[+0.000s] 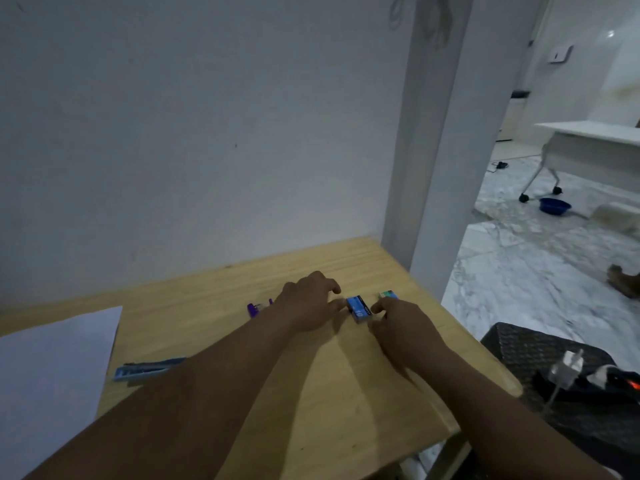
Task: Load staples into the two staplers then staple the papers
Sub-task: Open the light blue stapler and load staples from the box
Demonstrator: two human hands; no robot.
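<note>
Blue staple box (358,309): pinched between left hand (309,304) and right hand (403,322), probably unopened. Blue stapler (149,371), purple stapler (256,308), paper (52,368): untouched; loading pending.

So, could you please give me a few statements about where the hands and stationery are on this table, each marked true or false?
1. Both hands, left hand and right hand, touch the blue staple box. True.
2. The blue stapler is held in the left hand. False: it lies on the wooden table, beside the left forearm.
3. The white paper lies at the table's left side. True.
4. The purple stapler sits right of the staple box. False: it is left of it, behind the left hand.
5. A second small box lies beyond the right hand. True.
</note>
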